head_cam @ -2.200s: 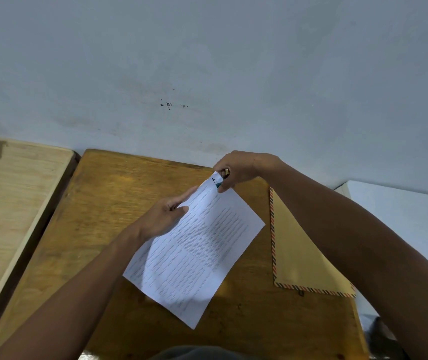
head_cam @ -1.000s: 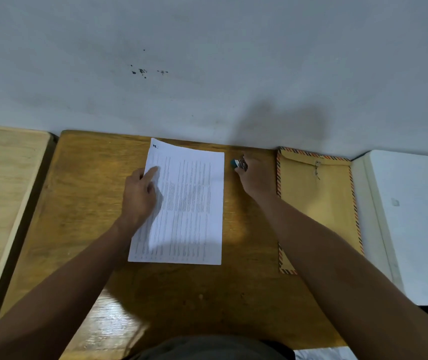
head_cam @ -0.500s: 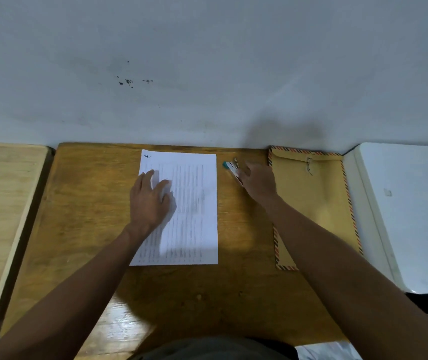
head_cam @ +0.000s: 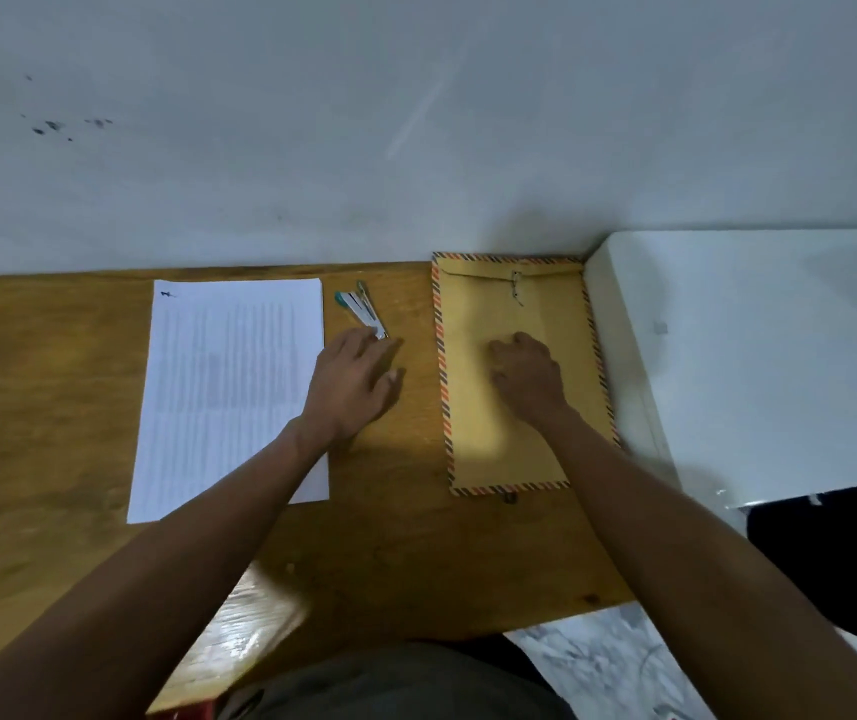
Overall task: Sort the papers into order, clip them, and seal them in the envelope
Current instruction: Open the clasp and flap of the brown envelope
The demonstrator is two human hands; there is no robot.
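Note:
The white printed papers (head_cam: pixel 223 387) lie flat on the left half of the wooden table (head_cam: pixel 41 407), with a small dark mark at their top left corner. A small stapler (head_cam: pixel 361 308) with a teal end rests on the table just right of the papers. The brown envelope (head_cam: pixel 473 423), edged in striped tape with a string clasp at its top, lies flat at the table's right side. My left hand (head_cam: pixel 353 387) is spread on the table between papers and envelope, fingertips touching the stapler's near end. My right hand (head_cam: pixel 527 376) presses down on the envelope's middle with fingers slightly curled.
A grey wall (head_cam: pixel 416 122) runs along the table's far edge. A white box-like surface (head_cam: pixel 753 356) adjoins the envelope on the right. The table's front edge and my dark clothing (head_cam: pixel 395 683) are at the bottom, with pale patterned floor at the lower right.
My left hand left the papers and moved right, next to the stapler. My right hand let go of the stapler and moved onto the envelope. The camera view shifted right.

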